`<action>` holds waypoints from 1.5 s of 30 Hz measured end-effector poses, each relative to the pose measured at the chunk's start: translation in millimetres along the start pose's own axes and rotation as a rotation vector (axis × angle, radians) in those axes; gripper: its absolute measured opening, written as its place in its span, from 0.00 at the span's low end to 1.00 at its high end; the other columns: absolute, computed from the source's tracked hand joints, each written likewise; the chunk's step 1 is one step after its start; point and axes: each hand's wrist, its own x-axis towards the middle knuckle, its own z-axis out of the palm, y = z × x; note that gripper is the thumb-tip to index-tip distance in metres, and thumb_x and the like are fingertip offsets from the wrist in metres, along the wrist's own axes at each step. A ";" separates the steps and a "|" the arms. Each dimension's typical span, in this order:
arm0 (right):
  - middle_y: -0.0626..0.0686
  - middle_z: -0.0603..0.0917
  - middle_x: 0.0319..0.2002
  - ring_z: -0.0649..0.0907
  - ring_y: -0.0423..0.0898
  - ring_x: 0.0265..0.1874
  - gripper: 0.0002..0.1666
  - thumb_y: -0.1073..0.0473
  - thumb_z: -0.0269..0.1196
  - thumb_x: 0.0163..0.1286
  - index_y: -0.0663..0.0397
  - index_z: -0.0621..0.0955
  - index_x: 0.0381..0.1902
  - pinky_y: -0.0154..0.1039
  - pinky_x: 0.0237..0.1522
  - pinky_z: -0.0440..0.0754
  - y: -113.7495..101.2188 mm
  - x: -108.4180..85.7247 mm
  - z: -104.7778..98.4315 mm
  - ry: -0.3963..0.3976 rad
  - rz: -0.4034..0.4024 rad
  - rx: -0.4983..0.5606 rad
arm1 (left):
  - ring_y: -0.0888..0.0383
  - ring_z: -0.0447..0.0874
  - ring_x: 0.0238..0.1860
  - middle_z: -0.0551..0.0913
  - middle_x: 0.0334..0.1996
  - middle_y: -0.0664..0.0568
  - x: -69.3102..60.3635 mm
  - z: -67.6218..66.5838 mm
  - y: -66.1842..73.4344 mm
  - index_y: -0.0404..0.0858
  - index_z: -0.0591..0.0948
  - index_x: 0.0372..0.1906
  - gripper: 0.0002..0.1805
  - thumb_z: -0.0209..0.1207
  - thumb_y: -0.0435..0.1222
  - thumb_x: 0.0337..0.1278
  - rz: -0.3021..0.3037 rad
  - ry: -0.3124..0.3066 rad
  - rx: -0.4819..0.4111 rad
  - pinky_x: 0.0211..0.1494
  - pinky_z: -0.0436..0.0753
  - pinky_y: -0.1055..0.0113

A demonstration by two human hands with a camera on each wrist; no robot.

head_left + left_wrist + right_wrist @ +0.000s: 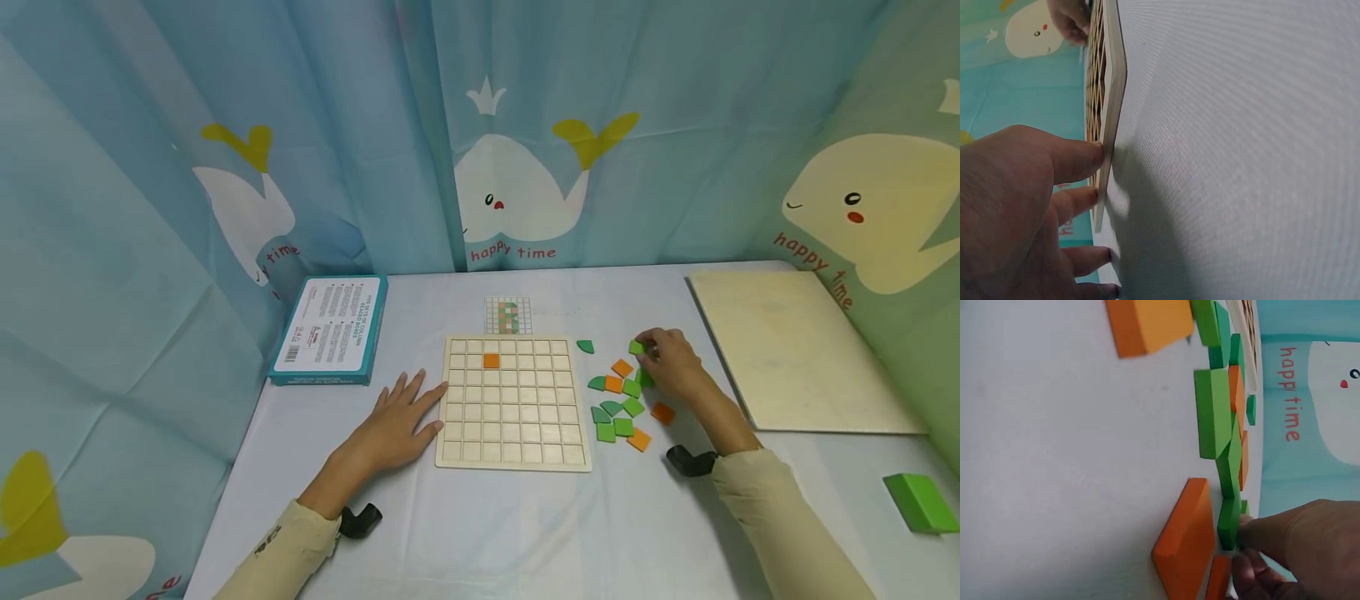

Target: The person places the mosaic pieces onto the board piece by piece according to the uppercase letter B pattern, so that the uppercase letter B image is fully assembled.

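Note:
A cream grid board (513, 460) lies on the table with one orange square tile (491, 361) in an upper cell. My left hand (393, 429) is spread flat, thumb and a fingertip touching the board's left edge; the left wrist view shows that hand (1029, 194) against the board's side (1112, 106). Right of the board, my right hand (675, 367) pinches a light green tile (636, 347) at the top of the loose tiles. In the right wrist view, the fingers of this hand (1297, 550) partly hide that tile (1244, 507), behind a darker green tile (1229, 522).
Loose orange tiles (639, 440), light green tiles (606, 432) and dark green curved tiles (586, 346) lie right of the board. A patterned grid card (508, 315) sits behind it. A teal box (330, 329) stands left, a pale panel (810, 350) and green block (921, 503) right.

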 end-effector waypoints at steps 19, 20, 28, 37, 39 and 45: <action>0.74 0.71 0.62 0.76 0.68 0.59 0.20 0.65 0.54 0.83 0.75 0.73 0.65 0.66 0.62 0.75 -55.7 20.3 25.8 0.005 -0.112 0.060 | 0.34 0.41 0.85 0.51 0.85 0.40 0.4 -0.8 -0.4 0.53 0.63 0.84 0.34 0.52 0.52 0.80 0.013 -0.010 0.005 0.83 0.46 0.33; 0.74 0.71 0.62 0.76 0.68 0.59 0.20 0.65 0.54 0.83 0.75 0.73 0.65 0.66 0.62 0.76 -60.7 19.8 28.4 -0.006 -0.130 0.062 | 0.34 0.41 0.85 0.51 0.85 0.40 0.3 -0.8 -0.2 0.52 0.63 0.84 0.34 0.52 0.52 0.80 0.011 -0.010 0.005 0.83 0.46 0.33; 0.67 0.73 0.60 0.79 0.64 0.59 0.19 0.64 0.59 0.82 0.68 0.75 0.64 0.66 0.64 0.69 -95.8 16.7 56.1 -0.095 -0.236 0.044 | 0.34 0.41 0.85 0.51 0.85 0.39 0.2 0.0 0.0 0.52 0.63 0.84 0.34 0.53 0.52 0.80 0.011 -0.006 0.002 0.83 0.46 0.33; 0.64 0.78 0.53 0.80 0.60 0.54 0.18 0.64 0.63 0.79 0.67 0.79 0.61 0.58 0.56 0.78 -119.5 18.7 78.2 -0.107 -0.375 0.008 | 0.34 0.41 0.85 0.51 0.85 0.39 1.3 1.0 -1.0 0.52 0.63 0.84 0.34 0.53 0.51 0.80 0.010 -0.004 0.003 0.83 0.46 0.33; 0.62 0.79 0.51 0.81 0.59 0.52 0.17 0.64 0.65 0.77 0.66 0.79 0.59 0.57 0.53 0.76 -123.5 20.1 81.8 -0.096 -0.391 -0.001 | 0.34 0.42 0.85 0.51 0.85 0.39 1.4 1.5 -1.3 0.52 0.63 0.84 0.34 0.53 0.51 0.80 0.013 -0.002 0.003 0.83 0.47 0.32; 0.57 0.82 0.47 0.80 0.54 0.44 0.09 0.66 0.67 0.74 0.61 0.84 0.50 0.52 0.47 0.75 -134.5 22.1 89.4 -0.081 -0.461 -0.036 | 0.34 0.42 0.85 0.51 0.85 0.39 1.4 1.8 -1.9 0.52 0.63 0.84 0.34 0.53 0.51 0.80 0.010 0.002 0.006 0.82 0.47 0.32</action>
